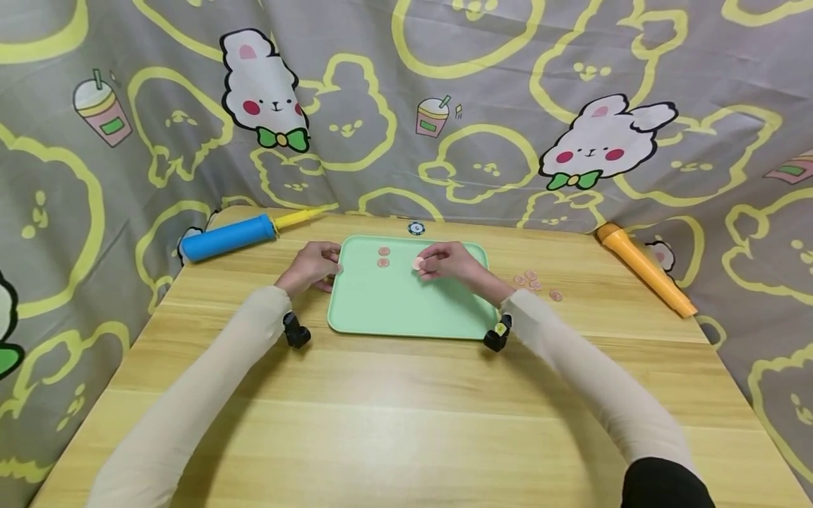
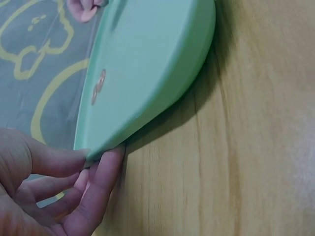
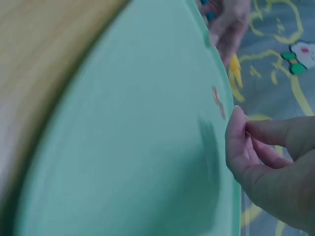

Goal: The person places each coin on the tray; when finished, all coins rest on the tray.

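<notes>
A pale green tray (image 1: 394, 310) lies on the wooden table. My left hand (image 1: 312, 267) grips its left edge, thumb (image 2: 61, 161) on the rim and fingers under it. Two copper-coloured coins (image 1: 384, 257) lie close together in the tray's upper left, one behind the other. Over the tray's far right half, my right hand (image 1: 449, 261) pinches a similar coin (image 1: 418, 264) between thumb and fingertips. From the right wrist the coin is hidden by the fingers (image 3: 236, 137). To the right of the tray, several more coins (image 1: 532, 283) lie loosely on the table.
A blue hand pump (image 1: 229, 237) with a yellow nozzle lies at the back left. An orange stick-like object (image 1: 648, 271) lies at the right edge. Behind the tray is a small dark-and-white round chip (image 1: 416, 228). A patterned grey curtain (image 1: 356, 92) hangs around the table (image 1: 406, 416).
</notes>
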The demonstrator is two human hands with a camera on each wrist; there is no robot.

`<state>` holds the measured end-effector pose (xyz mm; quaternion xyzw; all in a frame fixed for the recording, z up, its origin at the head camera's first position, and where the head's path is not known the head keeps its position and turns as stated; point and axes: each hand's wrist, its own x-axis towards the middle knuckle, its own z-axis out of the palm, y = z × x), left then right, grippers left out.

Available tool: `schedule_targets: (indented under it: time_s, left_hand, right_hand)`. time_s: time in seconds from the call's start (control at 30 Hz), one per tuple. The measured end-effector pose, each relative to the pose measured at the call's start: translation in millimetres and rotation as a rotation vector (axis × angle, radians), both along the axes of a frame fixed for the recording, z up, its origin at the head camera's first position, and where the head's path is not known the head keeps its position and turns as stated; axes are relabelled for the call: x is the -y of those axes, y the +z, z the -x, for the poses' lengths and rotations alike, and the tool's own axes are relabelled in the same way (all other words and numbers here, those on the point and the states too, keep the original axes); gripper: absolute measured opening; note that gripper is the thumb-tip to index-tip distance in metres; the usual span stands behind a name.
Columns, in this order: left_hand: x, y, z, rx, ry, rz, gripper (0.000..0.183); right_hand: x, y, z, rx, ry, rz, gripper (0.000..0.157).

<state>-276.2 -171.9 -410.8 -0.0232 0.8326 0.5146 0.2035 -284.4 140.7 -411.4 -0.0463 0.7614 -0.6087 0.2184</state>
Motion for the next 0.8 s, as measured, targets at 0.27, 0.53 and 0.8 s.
schedule_targets:
  time_s: [0.27, 0.53, 0.8]
  left_hand:
    - [0, 0.9, 0.2, -0.016, 0.001, -0.001, 0.065]
    - [-1, -3.8, 1.5, -0.029, 0.002, 0.013, 0.062]
    - [1, -4.8, -0.2, -0.021, -0.012, 0.003, 0.062]
  right_hand:
    - [41, -10.7, 1.5, 0.009, 0.061, -0.042, 0.016]
    - [60, -11.0, 3.9, 0.016, 0.063, -0.109, 0.015]
    - [69, -3.2, 6.1, -0.037, 0.131, -0.263, 0.014]
